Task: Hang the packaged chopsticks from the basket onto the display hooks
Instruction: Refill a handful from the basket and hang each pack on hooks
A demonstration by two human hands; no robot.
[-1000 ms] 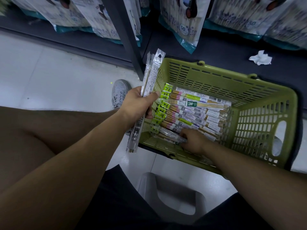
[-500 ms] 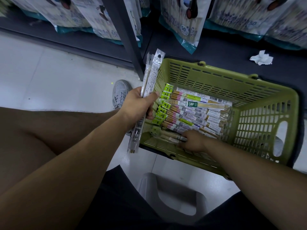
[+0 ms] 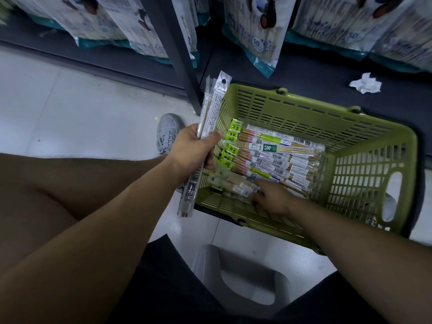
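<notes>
green basket [image 3: 295, 101] w/ chopstick packs [image 3: 275, 157] inside

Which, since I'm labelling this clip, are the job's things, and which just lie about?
Job: left hand gripping held packs; right hand among basket packs; basket.
Lying about: tissue; stool; shoe; shelf bags.

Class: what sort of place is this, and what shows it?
Probably a shop aisle: a green shopping basket of barcoded chopstick packs sits beside dark shelving stocked with bagged goods marked 50.
</notes>
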